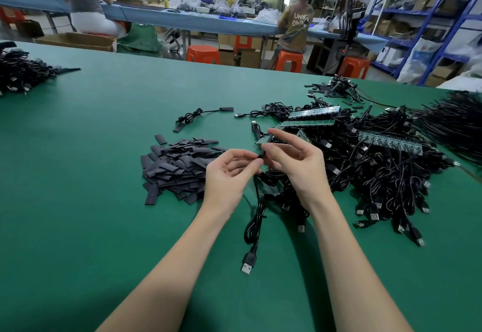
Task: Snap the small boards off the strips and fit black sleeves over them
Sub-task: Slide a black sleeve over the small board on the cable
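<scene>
Over the middle of the green table (104, 175), my left hand (229, 172) and my right hand (294, 159) meet. Both pinch a small dark piece (261, 155) at the end of a black USB cable (254, 227); the fingers hide most of it. The cable hangs down, and its plug (247, 264) lies on the table. A small green board (263, 139) shows just beyond my right fingertips. A heap of flat black sleeves (177, 167) lies to the left of my hands. Green board strips (313, 114) rest on the cable pile at the right.
A big tangle of black USB cables (378, 175) covers the table's right side. One cable with a sleeve fitted (203, 114) lies further back. More cables (20, 73) sit at the far left. People on orange stools work at a bench behind, with shelves at the right.
</scene>
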`<action>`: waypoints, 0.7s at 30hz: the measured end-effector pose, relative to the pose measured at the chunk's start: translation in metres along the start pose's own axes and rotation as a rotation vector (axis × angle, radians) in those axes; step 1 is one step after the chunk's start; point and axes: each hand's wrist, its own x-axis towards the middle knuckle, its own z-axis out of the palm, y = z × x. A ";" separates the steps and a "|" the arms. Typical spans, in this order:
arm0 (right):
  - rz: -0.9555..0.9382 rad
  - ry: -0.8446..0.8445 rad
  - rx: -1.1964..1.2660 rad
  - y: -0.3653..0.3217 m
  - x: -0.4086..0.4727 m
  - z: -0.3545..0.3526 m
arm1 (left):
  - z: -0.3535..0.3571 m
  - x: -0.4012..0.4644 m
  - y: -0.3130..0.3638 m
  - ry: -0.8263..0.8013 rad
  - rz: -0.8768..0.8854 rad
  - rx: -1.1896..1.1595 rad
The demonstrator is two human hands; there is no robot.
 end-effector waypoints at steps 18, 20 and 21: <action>0.108 -0.008 0.171 0.002 0.002 -0.003 | 0.000 -0.006 0.003 0.025 0.233 0.328; 0.096 -0.013 0.165 0.003 0.002 -0.002 | 0.000 -0.006 0.002 0.034 0.220 0.321; 0.092 -0.013 0.158 0.004 0.003 -0.002 | 0.000 -0.006 0.002 0.035 0.213 0.317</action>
